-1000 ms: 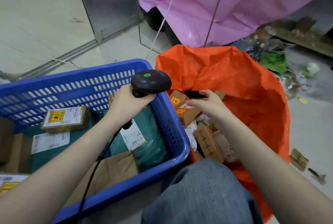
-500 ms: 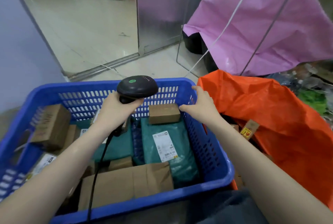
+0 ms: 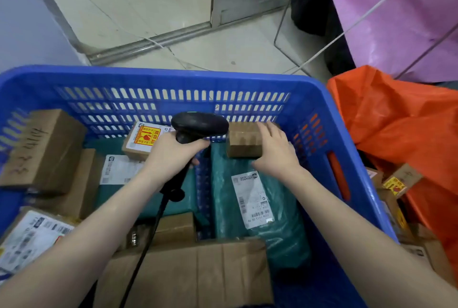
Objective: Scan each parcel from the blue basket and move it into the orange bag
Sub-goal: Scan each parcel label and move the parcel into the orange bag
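1. Two hands are at work over the blue slotted plastic basket (image 3: 158, 79). Your left hand (image 3: 171, 156) is wrapped tight round the grip of the black corded handheld scanner (image 3: 199, 123), head pointing away from you toward the far wall, presumably so that it is ready to read a label once one is turned up.
2. Your right hand (image 3: 275, 151) lies spread and flat across the small brown cardboard box (image 3: 244, 140), fingers over its top and right side; whether it grips yet, I cannot tell.
3. That box rests on the teal plastic mailer bag (image 3: 270, 211) near the basket's far wall, its visible faces showing no label, so I judge it needs turning before scanning.
4. Several parcels remain in the basket, among them a cardboard box with a yellow-and-red fragile sticker (image 3: 145, 140).
5. At your right, touching the basket, the orange plastic bag (image 3: 396, 119) stands open and holds boxes, an easy reach for the right hand.
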